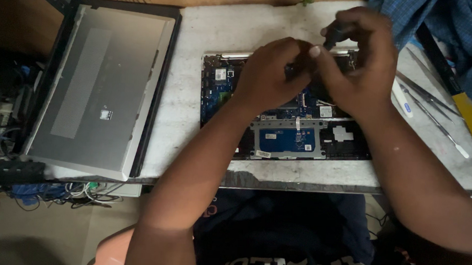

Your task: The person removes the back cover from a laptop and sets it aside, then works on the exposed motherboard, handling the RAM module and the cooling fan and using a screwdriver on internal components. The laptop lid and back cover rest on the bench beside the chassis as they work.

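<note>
The opened laptop base [285, 127] lies flat on the desk [198, 32], directly in front of the person, its long axis running left to right, parallel to the desk's near edge. The circuit board faces up; the blue panel sits toward the near edge, the far edge points away from the person.

Both hands meet above the far half of the base. The left hand [269, 74] is curled, fingers bent down onto the board at mid-width; what it grips, if anything, is hidden beneath the knuckles. The right hand [358, 61] sits just beside it, touching it, and is closed around a small dark tool [334, 33] whose upper end projects above the fingers. The tool stands roughly upright, slightly tilted; its tip is hidden between the two hands. The right hand is the nearer to the tool's working point.

A detached grey cover panel [100, 83] lies to the left, well apart. Metal tweezers and a spudger [431, 109] lie to the right, near the base.
</note>
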